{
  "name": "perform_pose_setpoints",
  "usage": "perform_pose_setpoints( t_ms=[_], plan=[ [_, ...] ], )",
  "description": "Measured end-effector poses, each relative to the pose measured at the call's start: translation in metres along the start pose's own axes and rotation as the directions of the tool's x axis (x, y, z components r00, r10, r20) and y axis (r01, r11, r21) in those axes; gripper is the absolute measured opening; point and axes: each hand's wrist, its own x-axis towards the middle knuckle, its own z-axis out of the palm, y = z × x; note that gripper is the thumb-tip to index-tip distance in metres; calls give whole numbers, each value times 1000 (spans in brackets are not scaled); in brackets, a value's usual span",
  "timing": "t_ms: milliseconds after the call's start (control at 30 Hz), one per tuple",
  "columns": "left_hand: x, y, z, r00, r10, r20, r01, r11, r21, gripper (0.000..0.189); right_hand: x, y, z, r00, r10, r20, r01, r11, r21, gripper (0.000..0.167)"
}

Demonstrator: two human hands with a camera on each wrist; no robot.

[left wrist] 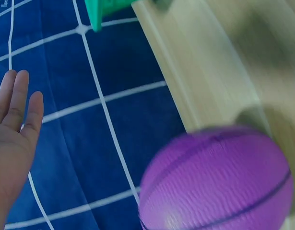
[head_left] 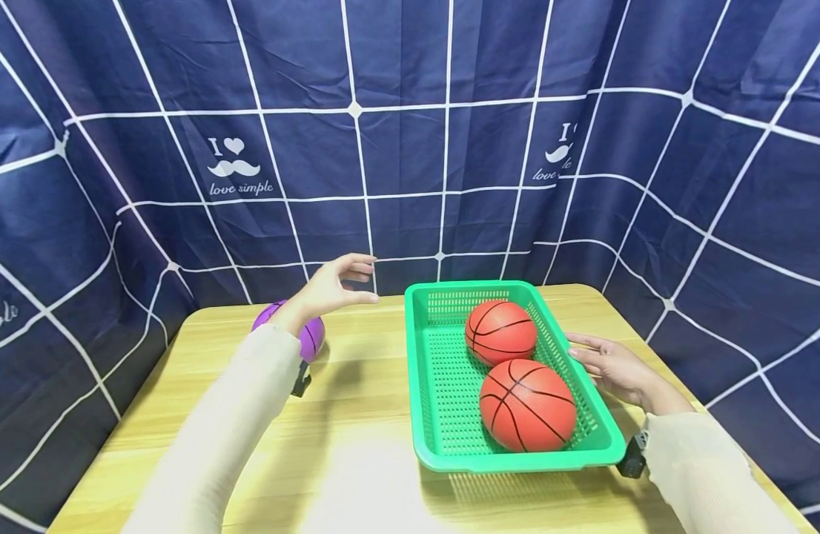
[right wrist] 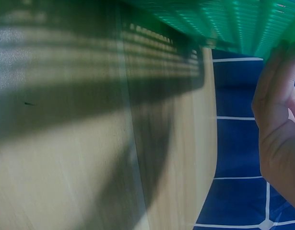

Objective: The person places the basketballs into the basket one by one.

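Note:
My left hand (head_left: 339, 285) is raised over the table with thumb and fingers apart, holding nothing. Behind its wrist, partly hidden by the sleeve, a purple ball (head_left: 313, 339) with black lines sits on the table. That purple ball (left wrist: 219, 182) fills the lower right of the left wrist view, apart from the left hand (left wrist: 13, 139). A green plastic basket (head_left: 420, 400) with perforated walls holds two orange basketballs, a rear basketball (head_left: 501, 331) and a front basketball (head_left: 528, 406). Extended fingers of my right hand (head_left: 613, 367) touch the basket's right side.
The wooden table (head_left: 356, 415) carries the basket on its right half and the purple ball at its far left. A dark blue curtain (head_left: 410, 156) with white grid lines surrounds the back and sides. The basket's shadow (right wrist: 89, 100) falls on the tabletop.

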Motion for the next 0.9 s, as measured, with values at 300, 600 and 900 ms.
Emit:
perform_pose_setpoints(
  t_ms=[300,600,900],
  plan=[
    [-28,-22,-33,995,-39,-95,44,997,55,65,-1,1,1,1000,-7,15,7,1000,5,63],
    [-58,-45,-57,973,-90,-212,111,990,87,65,0,1,1,1000,4,-5,-4,1000,-3,67],
    [-84,-56,-71,945,-139,-296,171,982,84,67,0,1,1,1000,9,-16,-9,1000,-10,68]
  ],
)
